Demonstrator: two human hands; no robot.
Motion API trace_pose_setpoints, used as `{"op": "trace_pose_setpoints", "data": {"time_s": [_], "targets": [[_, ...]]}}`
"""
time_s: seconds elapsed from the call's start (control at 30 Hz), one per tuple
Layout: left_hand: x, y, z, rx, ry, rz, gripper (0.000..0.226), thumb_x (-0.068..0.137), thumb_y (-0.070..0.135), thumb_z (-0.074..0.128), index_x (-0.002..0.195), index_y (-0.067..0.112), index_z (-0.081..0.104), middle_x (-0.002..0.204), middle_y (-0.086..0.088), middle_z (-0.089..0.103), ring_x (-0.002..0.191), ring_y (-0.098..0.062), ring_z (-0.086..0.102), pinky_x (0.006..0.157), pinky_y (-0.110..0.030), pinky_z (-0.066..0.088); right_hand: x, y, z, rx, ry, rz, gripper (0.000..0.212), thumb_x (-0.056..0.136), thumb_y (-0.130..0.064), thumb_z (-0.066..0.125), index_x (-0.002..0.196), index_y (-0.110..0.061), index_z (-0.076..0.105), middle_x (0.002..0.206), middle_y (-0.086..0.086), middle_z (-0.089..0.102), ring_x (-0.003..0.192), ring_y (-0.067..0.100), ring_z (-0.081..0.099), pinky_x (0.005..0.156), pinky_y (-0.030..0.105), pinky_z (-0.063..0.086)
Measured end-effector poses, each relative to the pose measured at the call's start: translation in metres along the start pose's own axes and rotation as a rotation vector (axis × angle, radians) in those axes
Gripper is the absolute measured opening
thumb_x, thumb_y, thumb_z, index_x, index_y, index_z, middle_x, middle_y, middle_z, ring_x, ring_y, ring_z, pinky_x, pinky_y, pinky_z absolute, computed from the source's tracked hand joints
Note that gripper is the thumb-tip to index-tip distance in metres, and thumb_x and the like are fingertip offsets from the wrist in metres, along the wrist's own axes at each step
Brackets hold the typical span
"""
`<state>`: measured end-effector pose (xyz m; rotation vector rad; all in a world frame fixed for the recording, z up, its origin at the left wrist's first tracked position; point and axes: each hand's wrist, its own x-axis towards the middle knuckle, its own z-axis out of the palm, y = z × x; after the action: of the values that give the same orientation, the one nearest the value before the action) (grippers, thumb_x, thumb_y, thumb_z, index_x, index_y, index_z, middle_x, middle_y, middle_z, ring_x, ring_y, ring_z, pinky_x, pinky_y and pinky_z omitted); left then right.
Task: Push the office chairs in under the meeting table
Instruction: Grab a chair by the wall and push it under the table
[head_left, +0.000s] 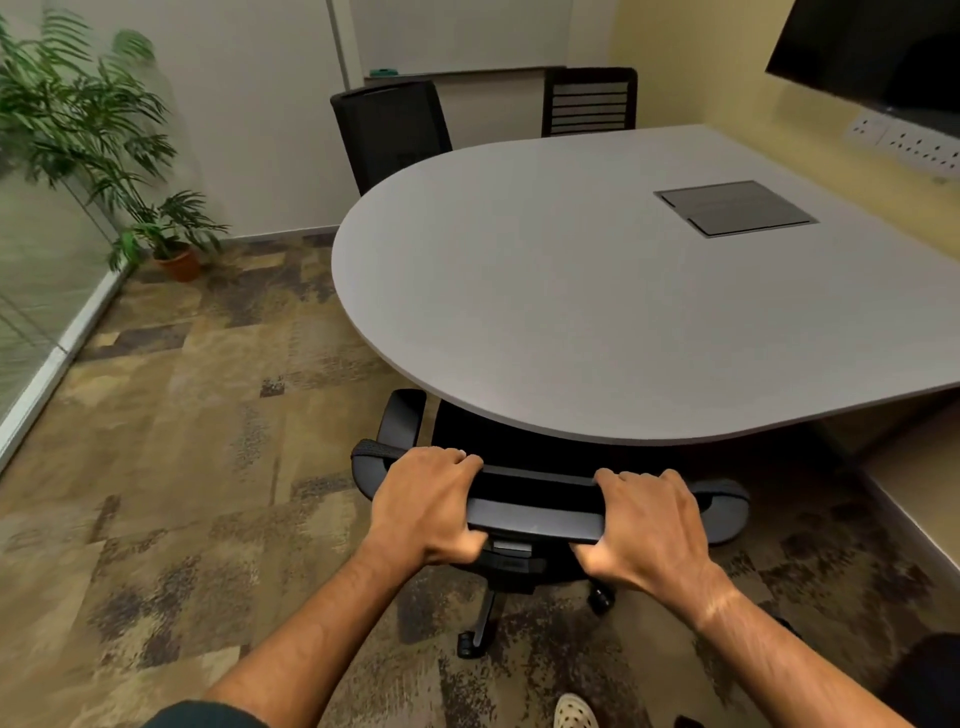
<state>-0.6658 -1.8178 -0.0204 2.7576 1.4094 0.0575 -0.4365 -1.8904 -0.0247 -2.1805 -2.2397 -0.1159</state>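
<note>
Both hands grip the top rail of the near office chair (540, 512), which stands at the near edge of the grey desk (571, 291). The left hand (426, 506) wraps the left part of the rail, fingers curled over the top and thumb underneath; the right hand (652, 525) holds the right part the same way. The rail runs left to right, roughly along the desk's curved near edge, and the chair faces away toward the desk, its seat already partly under the top. Its left armrest (397, 421) shows just beside the desk edge, and two castors rest on the patterned carpet (182, 467) below.

At the far side, two more chairs stand against the desk: a mesh-backed chair (389, 130) at far left and a slat-backed chair (589, 101) to its right. A grey hatch (735, 208) is set into the desktop on the right. A potted plant (171, 239) stands in the far left corner.
</note>
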Motion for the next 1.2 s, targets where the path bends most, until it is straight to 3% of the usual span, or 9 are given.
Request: {"op": "trace_pose_setpoints", "data": {"time_s": [0.33,0.73,0.93,1.2], "targets": [[0.041,0.026,0.004,0.002,0.005,0.025,0.063,0.058,0.055,0.043,0.108,0.021,0.061,0.085,0.006,0.061,0.080,-0.019,0.058,0.075,-0.033,0.049,0.009,0.040,0.003,0.004,0.028,0.048,0.039,0.060,-0.062,0.047,0.066,-0.023,0.046,0.051,-0.009,0.043,0.049,0.018,0.044,0.064,0.036,0.038],[0.088,0.058,0.013,0.023,0.038,0.043,0.076,0.060,0.053,0.038,0.123,0.014,0.055,0.086,0.000,0.061,0.077,-0.023,0.057,0.071,-0.035,0.047,0.028,0.093,0.005,-0.007,-0.039,0.084,0.059,0.061,-0.063,0.040,0.089,-0.018,0.065,0.073,-0.004,0.064,0.069,0.022,0.060,0.073,0.036,0.046],[0.105,0.063,0.015,0.055,0.029,0.042,0.074,0.060,0.054,0.038,0.120,0.015,0.055,0.089,-0.001,0.061,0.079,-0.023,0.056,0.071,-0.034,0.045,0.036,0.107,0.007,-0.022,-0.044,0.086,0.054,0.061,-0.062,0.042,0.084,-0.018,0.062,0.067,-0.004,0.058,0.061,0.021,0.055,0.067,0.034,0.043],[0.125,0.067,0.014,0.052,0.021,0.051,0.064,0.062,0.053,0.044,0.112,0.015,0.057,0.083,-0.001,0.059,0.074,-0.023,0.055,0.067,-0.034,0.044,0.048,0.123,0.011,-0.015,-0.045,0.102,0.055,0.063,-0.067,0.041,0.083,-0.019,0.059,0.069,-0.004,0.058,0.063,0.021,0.054,0.072,0.037,0.048]]}}
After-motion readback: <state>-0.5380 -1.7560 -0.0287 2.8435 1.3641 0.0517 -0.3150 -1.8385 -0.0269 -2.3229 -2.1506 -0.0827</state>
